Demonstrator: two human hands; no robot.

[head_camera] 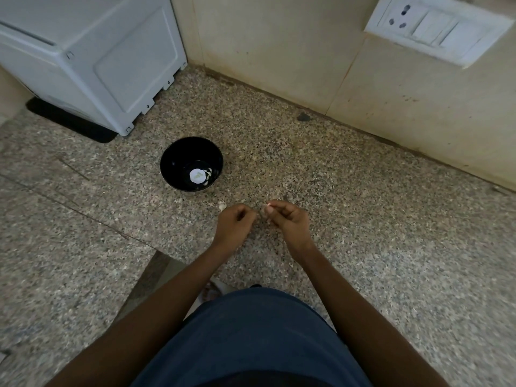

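Looks like garlic peeling tbh. Both hands are working low over the speckled granite counter, prob so the skin bits drop on the stone and not in the food. The right hand has its thumb and fingertips pinched on a small pale garlic clove, held just above the counter and right in front of the person, a bit nearer to them than the bowl. The grip is tight and small, fingers curled in, nothing spare sticking out. The left hand sits just beside it, almost touching, w/ fingers curled too. It looks set up to pick at the skin, but I can't tell if it's actually got anything pinched or is just closed up, too small and blurry. The black bowl is parked a little ahead and to the left, near enough to drop into w/o stretching. A few peeled cloves lie in the bottom next to a round white sticker, so that's the "done" pile imo. One loose pale scrap lies on the counter just past the left knuckles; could be peel or a clove, idk. A white appliance stands back left, and a switchboard is on the tiled wall at the right.
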